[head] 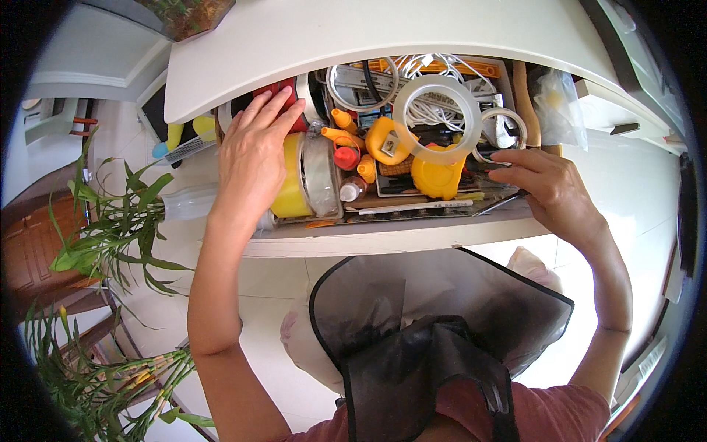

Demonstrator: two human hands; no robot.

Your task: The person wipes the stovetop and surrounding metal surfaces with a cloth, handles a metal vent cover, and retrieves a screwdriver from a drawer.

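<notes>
An open wooden drawer [397, 240] full of odds and ends lies before me. My left hand [259, 138] rests with spread fingers on a red roll [298, 117] at its left end, beside a wide yellow tape roll [290, 182]. My right hand [544, 179] is at the right end, thumb and finger near the rim of a small tape roll [522, 124]; whether they touch it is unclear. Between the hands are a large clear tape roll [472, 121], a yellow tape measure [439, 177], a red-capped bottle [347, 158] and white cables [433, 113].
The white cabinet top [386, 25] overhangs the drawer's back. A wooden handle [520, 102] and a clear plastic bag [558, 108] are at the right. Leafy plants [138, 221] stand at the left, one in a pale vase [190, 201]. A dark apron [420, 342] covers my front.
</notes>
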